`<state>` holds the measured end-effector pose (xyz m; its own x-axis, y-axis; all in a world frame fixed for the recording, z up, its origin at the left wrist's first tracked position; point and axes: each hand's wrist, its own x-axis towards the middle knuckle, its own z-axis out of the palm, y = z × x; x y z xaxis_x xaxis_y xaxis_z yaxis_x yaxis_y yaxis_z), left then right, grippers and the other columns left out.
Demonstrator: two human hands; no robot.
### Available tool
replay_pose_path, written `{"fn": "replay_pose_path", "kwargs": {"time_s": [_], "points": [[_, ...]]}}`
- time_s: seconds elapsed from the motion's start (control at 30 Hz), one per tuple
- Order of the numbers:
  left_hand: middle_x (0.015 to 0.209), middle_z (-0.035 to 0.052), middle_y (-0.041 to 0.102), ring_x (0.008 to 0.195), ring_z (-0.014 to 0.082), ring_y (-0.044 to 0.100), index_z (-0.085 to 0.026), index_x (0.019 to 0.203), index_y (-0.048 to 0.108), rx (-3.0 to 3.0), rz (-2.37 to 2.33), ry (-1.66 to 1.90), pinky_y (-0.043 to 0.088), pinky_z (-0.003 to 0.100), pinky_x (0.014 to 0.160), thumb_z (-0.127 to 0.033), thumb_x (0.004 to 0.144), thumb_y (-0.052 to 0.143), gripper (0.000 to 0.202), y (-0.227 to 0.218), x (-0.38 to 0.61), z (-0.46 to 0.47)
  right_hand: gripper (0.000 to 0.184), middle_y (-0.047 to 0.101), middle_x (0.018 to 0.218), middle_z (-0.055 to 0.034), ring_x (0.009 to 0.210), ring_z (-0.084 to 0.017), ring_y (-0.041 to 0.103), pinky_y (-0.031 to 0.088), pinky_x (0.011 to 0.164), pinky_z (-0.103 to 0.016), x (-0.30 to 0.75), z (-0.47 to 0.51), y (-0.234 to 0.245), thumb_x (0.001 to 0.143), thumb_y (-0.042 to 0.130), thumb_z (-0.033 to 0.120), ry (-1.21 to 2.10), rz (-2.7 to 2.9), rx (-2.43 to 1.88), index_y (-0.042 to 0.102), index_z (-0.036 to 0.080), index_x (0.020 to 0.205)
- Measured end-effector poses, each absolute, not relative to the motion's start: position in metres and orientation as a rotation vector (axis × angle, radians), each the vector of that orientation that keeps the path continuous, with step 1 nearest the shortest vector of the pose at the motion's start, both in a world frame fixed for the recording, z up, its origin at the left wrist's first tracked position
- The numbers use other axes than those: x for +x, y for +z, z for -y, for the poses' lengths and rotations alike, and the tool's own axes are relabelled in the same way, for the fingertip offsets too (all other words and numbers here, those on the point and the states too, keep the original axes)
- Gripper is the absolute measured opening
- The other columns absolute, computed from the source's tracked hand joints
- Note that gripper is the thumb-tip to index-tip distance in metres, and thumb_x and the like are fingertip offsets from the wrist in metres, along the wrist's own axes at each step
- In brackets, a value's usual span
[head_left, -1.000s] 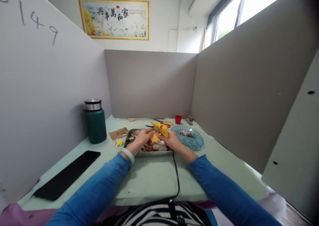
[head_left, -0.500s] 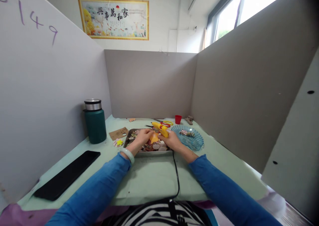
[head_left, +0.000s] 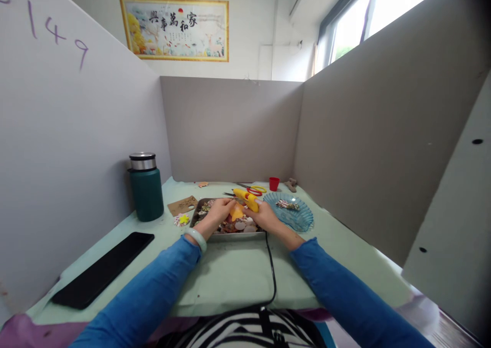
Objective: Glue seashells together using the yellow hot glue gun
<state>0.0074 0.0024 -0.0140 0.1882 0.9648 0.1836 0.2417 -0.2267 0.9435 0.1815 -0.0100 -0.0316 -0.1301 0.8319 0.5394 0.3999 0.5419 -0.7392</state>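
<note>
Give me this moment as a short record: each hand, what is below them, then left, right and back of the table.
Left hand: pinching an orange piece
Right hand: gripping a yellow glue gun
Below hands: metal tray of shells and stones
Left: teal bottle, black phone, brown cardboard
Right: blue scalloped plate bearing small pieces
Back: scissors and an upright red cup
Unclear: whether the nozzle touches anything

A yellow glue gun [head_left: 247,199], held tilted, tip leftward, just beside a partly covered orange piece [head_left: 237,213]
</note>
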Motion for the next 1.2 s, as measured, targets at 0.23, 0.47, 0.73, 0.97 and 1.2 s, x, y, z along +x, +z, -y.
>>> {"fn": "replay_pose_path", "kwargs": {"time_s": [0.23,0.47,0.73,0.97,1.2], "points": [[0.049,-0.0022,0.054,0.037,0.0081,0.048,-0.015,0.068,0.056,1.665,-1.139,1.059,0.037,0.019,0.039,-0.034,0.087,0.055,0.027,-0.0115,0.0081,0.0015,0.022,0.066,0.071,-0.0022,0.067,-0.018,0.058,0.045,0.059,-0.026,0.1813,0.0097,-0.0320,0.072,0.064,0.035,0.543,1.734,-1.030,0.067,0.017,0.085],[0.049,-0.0025,0.053,0.035,0.0081,0.047,-0.015,0.068,0.054,1.699,-1.156,1.032,0.035,0.018,0.038,-0.030,0.088,0.051,0.026,-0.0120,0.0079,-0.0004,0.022,0.066,0.072,-0.0030,0.066,-0.018,0.058,0.045,0.058,-0.027,0.1807,0.0113,-0.0306,0.072,0.063,0.035,0.543,1.743,-1.050,0.066,0.017,0.084],[0.050,-0.0022,0.054,0.036,0.0093,0.049,-0.015,0.069,0.055,1.785,-1.163,0.988,0.035,0.020,0.039,-0.029,0.088,0.050,0.024,-0.0158,0.0073,-0.0033,0.025,0.067,0.077,-0.0037,0.069,-0.017,0.059,0.046,0.061,-0.027,0.1807,0.0112,-0.0313,0.073,0.063,0.034,0.566,1.743,-1.060,0.066,0.015,0.088],[0.050,-0.0029,0.054,0.037,0.0093,0.050,-0.014,0.069,0.055,1.824,-1.164,0.984,0.035,0.019,0.039,-0.030,0.087,0.051,0.024,-0.0140,0.0079,-0.0007,0.025,0.066,0.078,-0.0027,0.070,-0.017,0.058,0.045,0.062,-0.026,0.1817,0.0071,-0.0350,0.074,0.062,0.037,0.559,1.766,-1.041,0.064,0.016,0.088],[0.052,-0.0033,0.055,0.037,0.0085,0.049,-0.014,0.072,0.056,1.765,-1.095,0.997,0.036,0.019,0.039,-0.036,0.087,0.052,0.027,-0.0162,0.0069,-0.0027,0.026,0.066,0.078,-0.0035,0.070,-0.018,0.058,0.046,0.062,-0.027,0.1816,0.0060,-0.0351,0.073,0.062,0.037,0.555,1.756,-1.054,0.065,0.016,0.087]]}}
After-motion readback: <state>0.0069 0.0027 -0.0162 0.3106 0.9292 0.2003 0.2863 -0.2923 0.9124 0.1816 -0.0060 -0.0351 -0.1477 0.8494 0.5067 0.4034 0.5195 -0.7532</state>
